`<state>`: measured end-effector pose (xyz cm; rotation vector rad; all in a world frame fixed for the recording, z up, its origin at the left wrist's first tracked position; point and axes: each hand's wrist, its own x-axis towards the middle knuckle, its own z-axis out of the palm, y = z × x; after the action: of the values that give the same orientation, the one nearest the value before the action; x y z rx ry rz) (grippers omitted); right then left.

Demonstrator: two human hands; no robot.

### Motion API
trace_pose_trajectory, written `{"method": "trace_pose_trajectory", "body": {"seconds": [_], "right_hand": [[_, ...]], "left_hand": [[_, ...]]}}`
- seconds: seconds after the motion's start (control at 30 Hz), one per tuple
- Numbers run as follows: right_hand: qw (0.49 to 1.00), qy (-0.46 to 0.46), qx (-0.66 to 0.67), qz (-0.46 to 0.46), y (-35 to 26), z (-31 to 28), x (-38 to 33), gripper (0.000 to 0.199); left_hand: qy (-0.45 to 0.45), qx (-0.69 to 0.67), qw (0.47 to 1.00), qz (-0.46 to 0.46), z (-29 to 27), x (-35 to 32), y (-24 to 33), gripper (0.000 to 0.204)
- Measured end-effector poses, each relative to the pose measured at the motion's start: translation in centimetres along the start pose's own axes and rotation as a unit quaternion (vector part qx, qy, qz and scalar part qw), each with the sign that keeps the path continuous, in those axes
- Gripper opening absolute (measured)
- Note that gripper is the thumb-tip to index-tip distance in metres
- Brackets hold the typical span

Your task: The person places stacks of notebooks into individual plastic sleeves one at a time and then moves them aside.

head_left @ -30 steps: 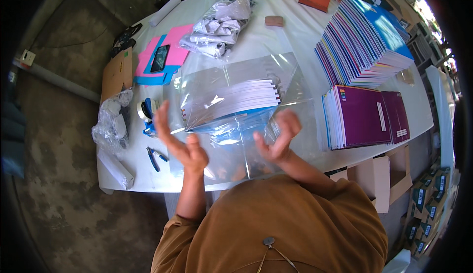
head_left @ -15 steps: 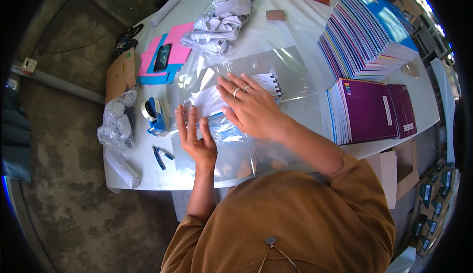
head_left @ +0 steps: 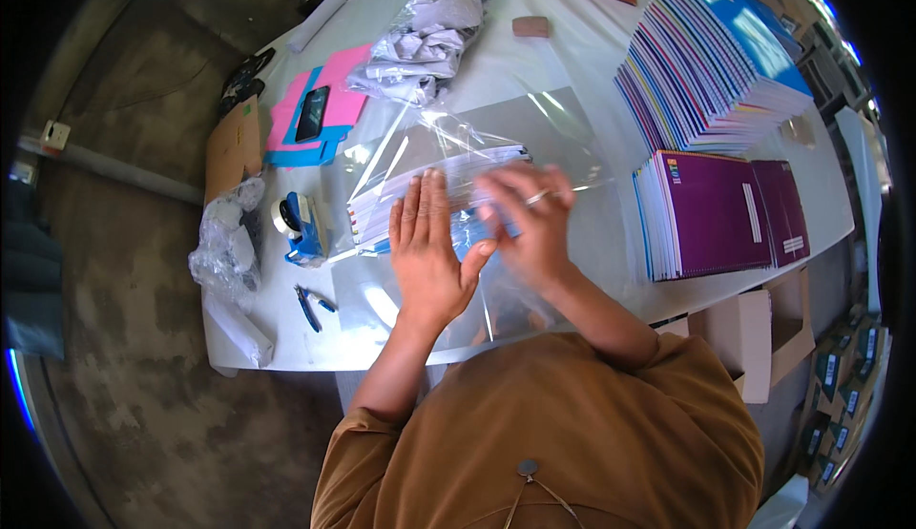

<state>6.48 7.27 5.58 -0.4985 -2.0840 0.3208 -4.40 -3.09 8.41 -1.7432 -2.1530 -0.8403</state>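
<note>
Under a loose sheet of clear plastic film [head_left: 582, 133] lies a stack of notebooks [head_left: 382, 207] with white page edges and some blue at its near side. My left hand [head_left: 429, 262] rests flat on the film over the stack, fingers stretched and thumb out to the right. My right hand [head_left: 536, 228], with a ring on one finger, is over the stack's right end; its fingers are blurred by motion but look bent and apart, with nothing visible in them. A blue tape dispenser [head_left: 303, 231] stands left of the stack.
Small cutting pliers [head_left: 307, 308] lie at the near left. A phone [head_left: 312, 112] sits on pink and blue sheets. Crumpled plastic [head_left: 420, 47] lies at the back. A tall pile of spiral notebooks [head_left: 701, 66] and purple-covered notebooks [head_left: 711, 209] occupy the right side.
My left hand has moved right and up, onto the stack. My right hand has shifted right and slightly down toward the stack's right end, uncovering more of the notebooks.
</note>
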Motion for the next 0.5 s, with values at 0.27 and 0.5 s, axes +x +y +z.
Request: {"method": "trace_pose_trajectory", "body": {"seconds": [0.27, 0.5], "right_hand": [[0.992, -0.076, 0.002, -0.101, -1.4, 1.8, 0.1, 0.035], [0.990, -0.065, -0.029, -0.123, -1.4, 1.8, 0.4, 0.032]], "left_hand": [[0.129, -0.311, 0.934, -0.123, -3.2, 5.0, -4.3, 0.055], [0.051, -0.475, 0.868, -0.136, -6.5, 13.5, -9.3, 0.022]]}}
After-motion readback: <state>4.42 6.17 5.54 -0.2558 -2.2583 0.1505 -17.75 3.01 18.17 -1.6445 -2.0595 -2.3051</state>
